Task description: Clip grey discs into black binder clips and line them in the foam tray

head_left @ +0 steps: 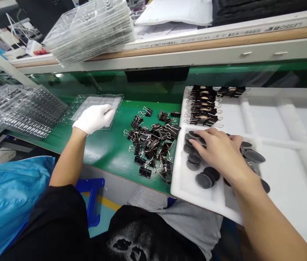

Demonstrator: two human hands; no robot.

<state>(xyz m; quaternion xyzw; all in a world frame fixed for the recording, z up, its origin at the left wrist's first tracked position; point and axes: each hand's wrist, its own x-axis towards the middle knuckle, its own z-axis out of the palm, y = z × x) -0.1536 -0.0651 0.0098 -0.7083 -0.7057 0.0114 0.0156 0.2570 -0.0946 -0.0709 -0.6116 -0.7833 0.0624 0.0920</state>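
My left hand (pixel 95 117), in a white glove, rests over a shallow clear plastic tray (pixel 117 99) with a pale sheet (pixel 84 105) in it. Its fingers are curled; whatever they may hold is hidden. My bare right hand (pixel 218 145) reaches into dark round discs (pixel 204 180) lying loose in a white divided tray (pixel 179 181). Thumb and forefinger are apart and touch the discs at the left of the pile; the other fingers are partly hidden. Behind that hand, a row of black binder clips (pixel 203 108) grips round pieces along the tray's far left compartment.
A heap of loose black binder clips (pixel 150 141) covers the middle of the green bench (pixel 101 152). Stacked clear plastic trays stand at the left (pixel 30 112) and on the shelf above (pixel 93 32). The shelf's edge (pixel 153 54) runs across the back. A blue stool (pixel 92 199) stands below.
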